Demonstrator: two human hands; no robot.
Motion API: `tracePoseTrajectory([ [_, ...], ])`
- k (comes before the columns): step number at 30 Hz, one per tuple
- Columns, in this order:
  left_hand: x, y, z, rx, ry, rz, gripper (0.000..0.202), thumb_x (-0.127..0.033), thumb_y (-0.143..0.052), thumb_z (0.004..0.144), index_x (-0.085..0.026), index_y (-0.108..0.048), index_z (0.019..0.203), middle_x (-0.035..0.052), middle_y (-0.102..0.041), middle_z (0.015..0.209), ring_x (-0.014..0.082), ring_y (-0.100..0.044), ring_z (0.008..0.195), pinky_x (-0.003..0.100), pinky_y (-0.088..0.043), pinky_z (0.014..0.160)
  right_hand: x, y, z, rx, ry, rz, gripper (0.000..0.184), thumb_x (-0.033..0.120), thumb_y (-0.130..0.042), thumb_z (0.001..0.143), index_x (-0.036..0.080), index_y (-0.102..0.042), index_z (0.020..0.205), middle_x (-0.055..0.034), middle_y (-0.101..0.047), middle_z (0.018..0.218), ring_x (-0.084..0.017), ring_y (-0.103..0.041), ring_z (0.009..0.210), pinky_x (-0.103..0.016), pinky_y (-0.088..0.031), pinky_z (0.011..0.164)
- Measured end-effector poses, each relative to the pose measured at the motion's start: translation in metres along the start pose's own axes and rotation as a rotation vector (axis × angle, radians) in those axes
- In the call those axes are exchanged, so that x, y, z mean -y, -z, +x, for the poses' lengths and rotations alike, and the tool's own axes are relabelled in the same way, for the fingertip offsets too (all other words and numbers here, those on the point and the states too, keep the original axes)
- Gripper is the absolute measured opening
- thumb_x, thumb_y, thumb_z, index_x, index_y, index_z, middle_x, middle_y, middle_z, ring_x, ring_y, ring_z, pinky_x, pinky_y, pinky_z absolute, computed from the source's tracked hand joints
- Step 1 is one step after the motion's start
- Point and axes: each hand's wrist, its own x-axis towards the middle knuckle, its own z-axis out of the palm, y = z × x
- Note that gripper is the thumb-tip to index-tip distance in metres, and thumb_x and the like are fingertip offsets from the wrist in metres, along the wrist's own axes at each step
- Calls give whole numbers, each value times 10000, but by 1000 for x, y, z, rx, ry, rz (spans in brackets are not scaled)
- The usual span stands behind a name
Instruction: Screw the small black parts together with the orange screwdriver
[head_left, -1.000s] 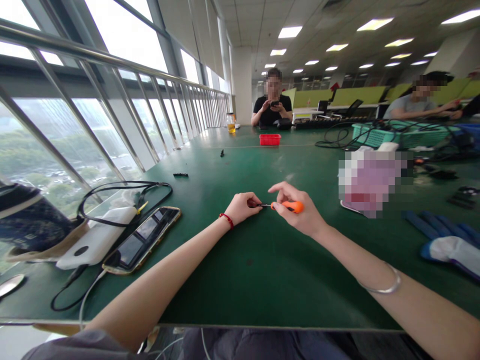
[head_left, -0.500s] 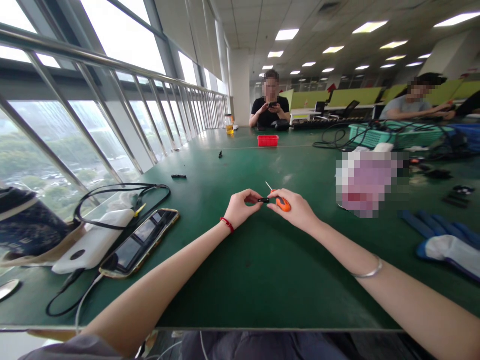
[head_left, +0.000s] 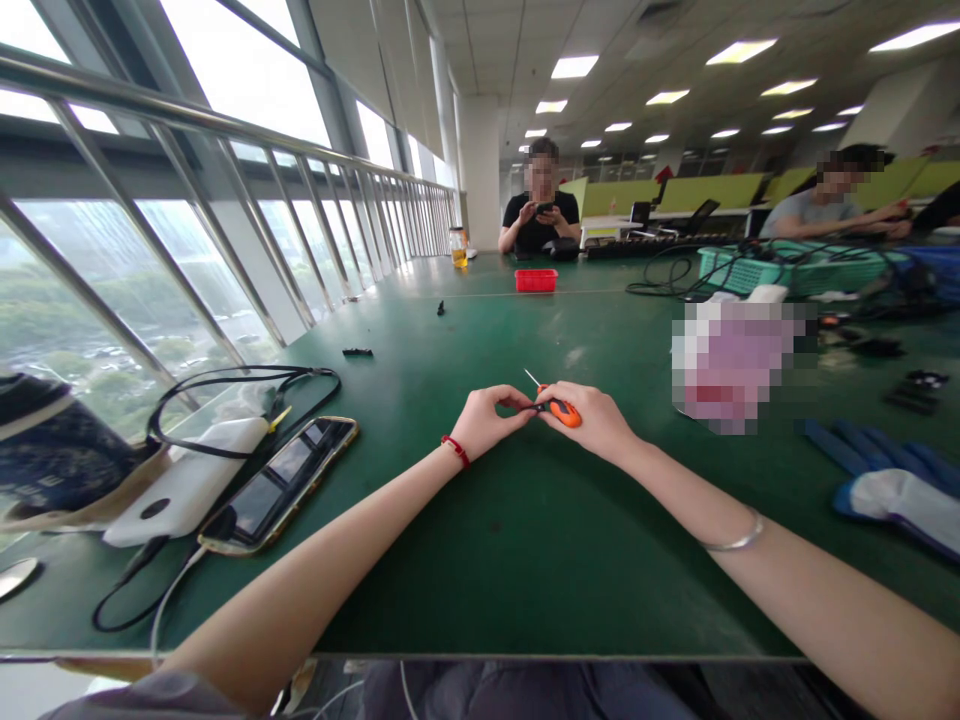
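My left hand (head_left: 491, 418) is closed in a pinch on a small black part (head_left: 538, 407), mostly hidden by the fingertips. My right hand (head_left: 596, 418) is wrapped round a screwdriver (head_left: 565, 413) with an orange and black handle. Its thin shaft points up and away to the left, clear of the part. The right fingertips meet the left ones at the black part; whether they grip it too I cannot tell. Both hands are held over the middle of the green table (head_left: 480, 560).
At left lie a phone (head_left: 281, 485), a white power bank (head_left: 187, 485) and looped cables. Small black pieces (head_left: 358, 352) and a red basket (head_left: 536, 281) stand farther off. To the right are a glove (head_left: 896, 490) and a teal basket (head_left: 795, 270). A person (head_left: 541, 210) sits opposite.
The black part has turned between my fingers and now shows less. My hands have come slightly closer together, and the screwdriver shaft has shifted a little left and down.
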Motion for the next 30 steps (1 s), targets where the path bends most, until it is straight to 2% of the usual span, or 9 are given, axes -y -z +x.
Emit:
tracePoseTrajectory([
  [8,3,3,1,83,24,45,174,-299,-647,750,-156,-721,818,26,-731,811,157,-664,756,264,-521,770,-3,2,1,70,57,-17,111,265,-564,821,230,-628,905,-25,-659,902,-164,-612,770,-253,-412,641],
  [15,5,4,1,102,10,96,168,-297,-619,766,-176,-724,816,12,-731,798,154,-666,738,252,-515,753,-5,1,1,95,60,-35,113,278,-562,823,239,-627,907,-20,-665,906,-165,-616,769,-256,-411,634],
  [21,4,5,-1,95,-162,343,162,-294,-581,802,-215,-713,854,11,-729,878,170,-651,838,276,-480,806,-4,0,0,88,31,-34,107,285,-569,803,243,-630,880,-23,-684,936,-185,-630,816,-270,-425,644],
  [25,1,7,-1,98,-277,443,172,-275,-553,826,-207,-706,867,33,-726,900,174,-643,837,301,-460,819,-2,0,0,87,7,-30,107,286,-575,791,240,-626,874,-19,-691,924,-188,-632,811,-278,-429,652],
  [30,-1,7,-2,85,-297,462,158,-264,-560,816,-205,-704,845,37,-723,884,174,-640,837,304,-461,814,-3,-1,0,74,1,8,107,282,-579,786,244,-628,874,-15,-693,923,-187,-637,811,-281,-440,665],
])
